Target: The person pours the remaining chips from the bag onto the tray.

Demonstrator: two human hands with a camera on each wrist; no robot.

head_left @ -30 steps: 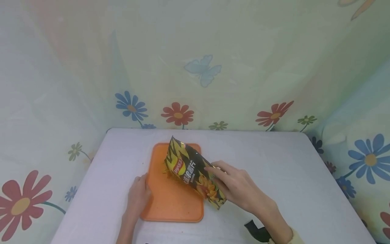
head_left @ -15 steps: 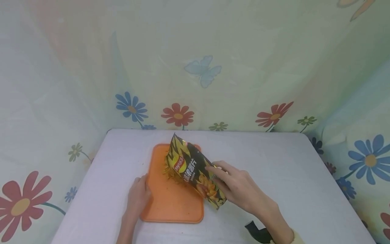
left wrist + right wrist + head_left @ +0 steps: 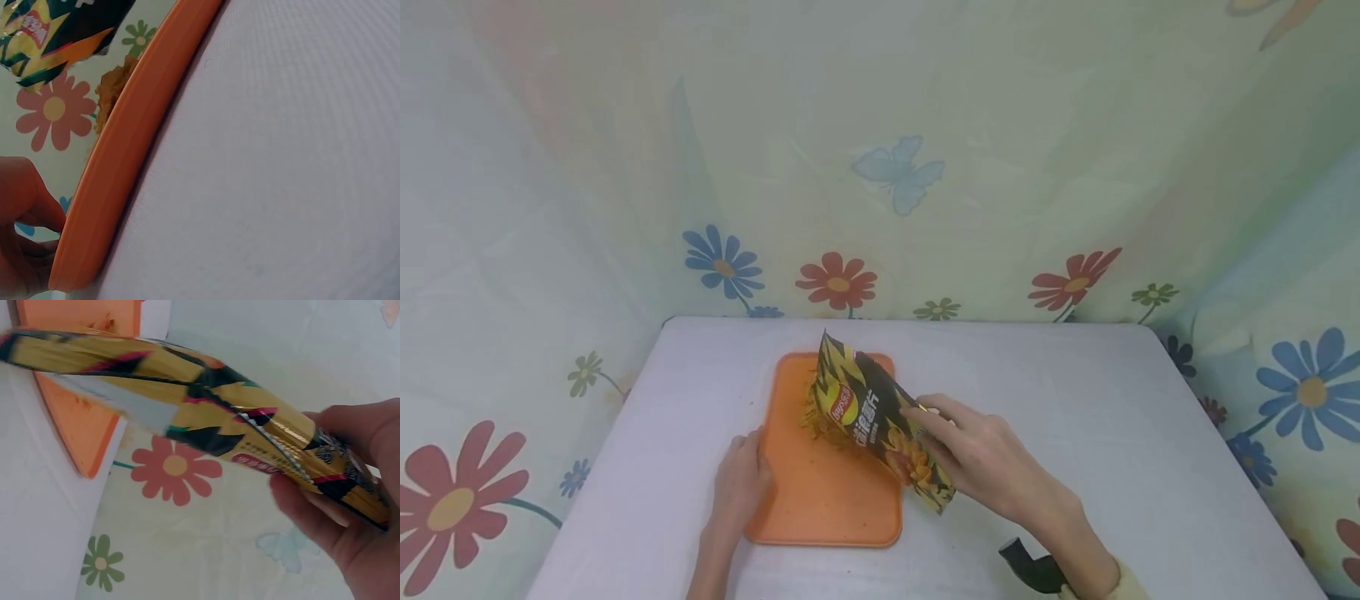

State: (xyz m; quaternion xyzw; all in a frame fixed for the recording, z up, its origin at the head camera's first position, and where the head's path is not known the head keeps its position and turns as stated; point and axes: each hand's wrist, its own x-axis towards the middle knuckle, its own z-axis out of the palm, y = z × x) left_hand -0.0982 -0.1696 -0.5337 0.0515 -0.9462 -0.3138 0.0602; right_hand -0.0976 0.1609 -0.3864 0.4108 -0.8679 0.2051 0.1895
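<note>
My right hand (image 3: 981, 454) grips the lower part of a black-and-yellow Lay's chip bag (image 3: 880, 421), thumb on one side and fingers on the other. The bag slants over an orange tray (image 3: 827, 517), its far end towards the upper left. Yellow chips (image 3: 814, 417) lie heaped on the tray beside and partly behind the bag. At the tray's left edge, my left hand (image 3: 741, 479) holds the rim. The left wrist view shows the tray's outer wall (image 3: 119, 169) with chips (image 3: 112, 90) rising above it. The bag's mouth is hard to make out.
A white-covered table (image 3: 1037, 375) carries the tray. Near my right wrist is a black curved piece (image 3: 1033, 571). Behind and beside the table hangs a flowered curtain (image 3: 1000, 167). Small specks dot the tray and cloth.
More chips show on the tray than a second ago. The bag has shifted slightly to the right at its upper end, still in my right hand. My left hand stays on the rim.
</note>
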